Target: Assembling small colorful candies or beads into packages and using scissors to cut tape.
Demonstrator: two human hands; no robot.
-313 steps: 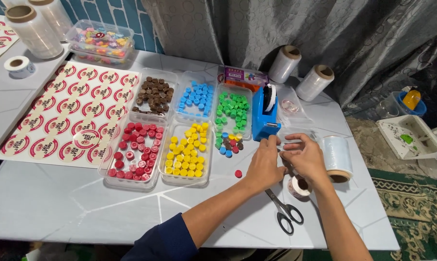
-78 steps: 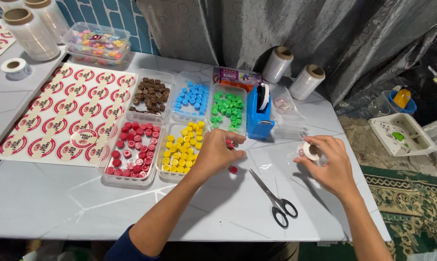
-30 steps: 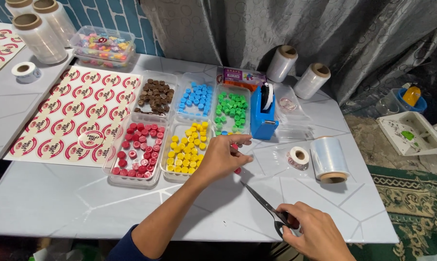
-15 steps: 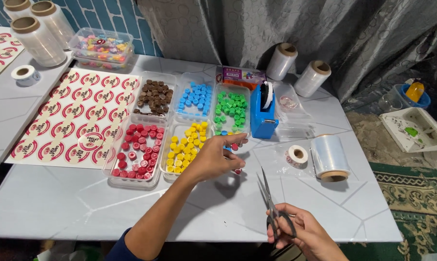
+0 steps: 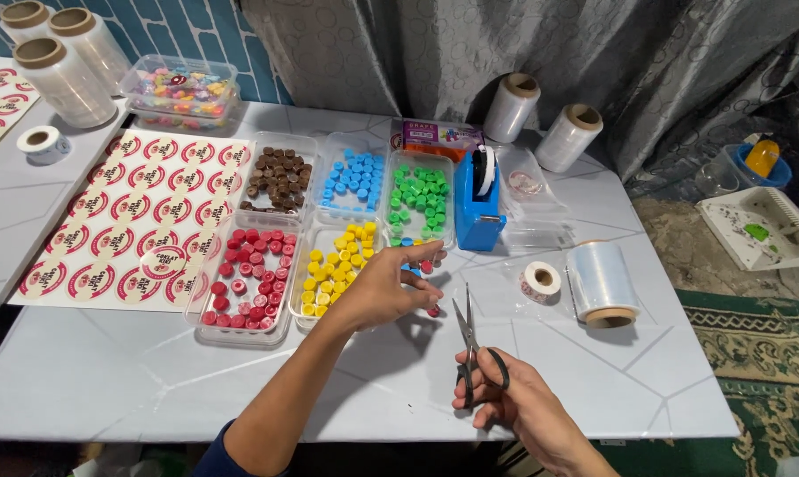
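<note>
head view: the right hand (image 5: 514, 402) grips black-handled scissors (image 5: 472, 349), fingers through the loops, blades slightly parted and pointing up off the table (image 5: 152, 389). the left hand (image 5: 384, 290) hovers half-open, fingertips pinching something small beside a red cap (image 5: 433, 310), at the yellow caps tray (image 5: 333, 269).

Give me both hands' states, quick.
Left hand: fingers pinching a small bag of coloured caps.
Right hand: closed on scissors, blades slightly open.
</note>
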